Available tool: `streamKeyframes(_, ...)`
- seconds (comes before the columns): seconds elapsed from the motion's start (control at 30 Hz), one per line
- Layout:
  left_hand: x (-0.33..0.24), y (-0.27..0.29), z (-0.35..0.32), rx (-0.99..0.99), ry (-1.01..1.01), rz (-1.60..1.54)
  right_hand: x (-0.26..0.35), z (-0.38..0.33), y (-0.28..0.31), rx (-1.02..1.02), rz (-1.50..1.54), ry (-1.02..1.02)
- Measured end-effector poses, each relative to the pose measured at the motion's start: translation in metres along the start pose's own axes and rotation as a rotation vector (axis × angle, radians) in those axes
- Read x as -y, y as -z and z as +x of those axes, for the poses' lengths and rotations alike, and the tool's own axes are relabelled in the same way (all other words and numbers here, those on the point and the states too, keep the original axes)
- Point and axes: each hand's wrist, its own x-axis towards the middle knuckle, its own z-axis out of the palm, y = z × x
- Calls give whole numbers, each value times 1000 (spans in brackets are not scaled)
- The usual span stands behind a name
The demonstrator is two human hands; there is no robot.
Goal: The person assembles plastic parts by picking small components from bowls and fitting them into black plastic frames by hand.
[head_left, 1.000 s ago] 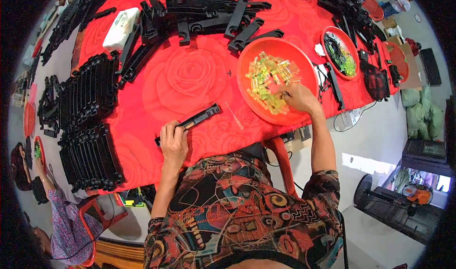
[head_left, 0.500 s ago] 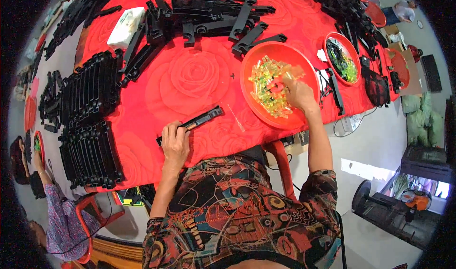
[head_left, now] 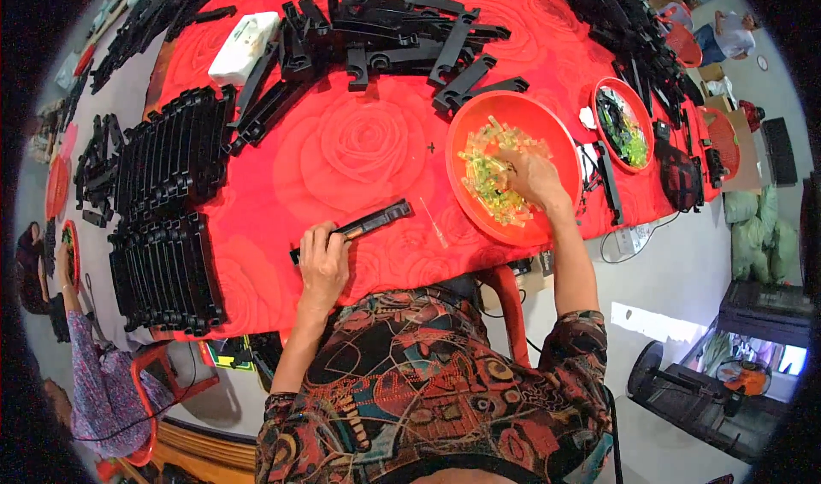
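Observation:
My left hand (head_left: 322, 257) is closed round the near end of a long, narrow black plastic part (head_left: 376, 220), which lies slantwise on the table near its front edge. A brownish strip shows along the part's slot. To the right, my right hand (head_left: 532, 179) reaches into a round red bowl (head_left: 560, 138). The bowl holds many small, clear yellow-green tube-like pieces (head_left: 511, 209). My right fingers are bunched down among these pieces, and their tips are hidden. Between the black part and the bowl lies a thin clear stick (head_left: 434, 222) with a thicker end.
Stacked rows of black parts (head_left: 171, 155) stand at the left; a loose pile of them (head_left: 385, 35) lies at the back beside a white block-shaped pack (head_left: 244, 48). A smaller red basket (head_left: 647, 116) with green and black pieces sits right. Another person (head_left: 107, 381) sits far left.
My right fingers have gone deeper among the yellow-green pieces in the bowl. The left hand keeps its hold on the black part. The whole view has shifted slightly.

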Motion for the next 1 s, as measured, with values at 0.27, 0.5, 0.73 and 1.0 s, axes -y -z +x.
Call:
streamKeyframes(0.27, 1, -1, -1, 8, 10, -4, -21, -38, 31, -116, -94, -239)
streamKeyframes(0.5, 3, -3, -2, -6, -1, 15, -3, -64, 38, -391, 366, -202)
streamKeyframes(0.73, 6, -6, -5, -37, -28, -8, 1, -66, 21, -441, 731, -158)
streamKeyframes(1.0, 7, -10, -4, -32, -45, -6, 12, 1, 23, -175, 175, 139)
